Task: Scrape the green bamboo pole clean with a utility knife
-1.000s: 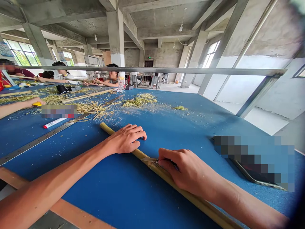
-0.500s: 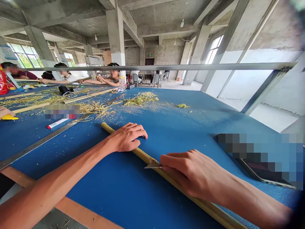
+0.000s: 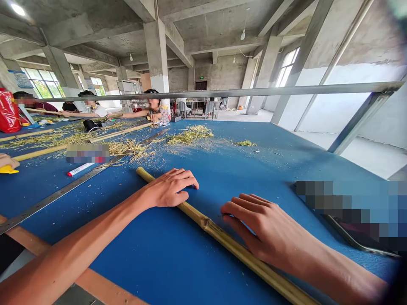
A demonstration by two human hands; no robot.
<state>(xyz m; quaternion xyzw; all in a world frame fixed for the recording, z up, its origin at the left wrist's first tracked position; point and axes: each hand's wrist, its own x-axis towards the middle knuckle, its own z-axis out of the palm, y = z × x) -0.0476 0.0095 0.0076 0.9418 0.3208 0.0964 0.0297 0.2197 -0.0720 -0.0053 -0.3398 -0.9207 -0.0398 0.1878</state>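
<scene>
A long bamboo pole with a raised joint lies slantwise over the blue tabletop. Across its upper part is my left hand, palm down, fingers curled over the far side and thumb along the pole, holding it against the table. My right hand is just right of the joint, beside the pole, with its fingers bent and close together. The underside of that hand is hidden, and no knife blade shows in it.
A metal ruler and a marker pen lie to the left. Bamboo shavings are heaped farther back. At right lies a partly blurred phone. A metal rail crosses behind; a co-worker's hand is at far left.
My right hand has shifted slightly up and off the pole. The small knife blade that pointed from its fingers over the joint is out of sight. My left hand stays on the pole.
</scene>
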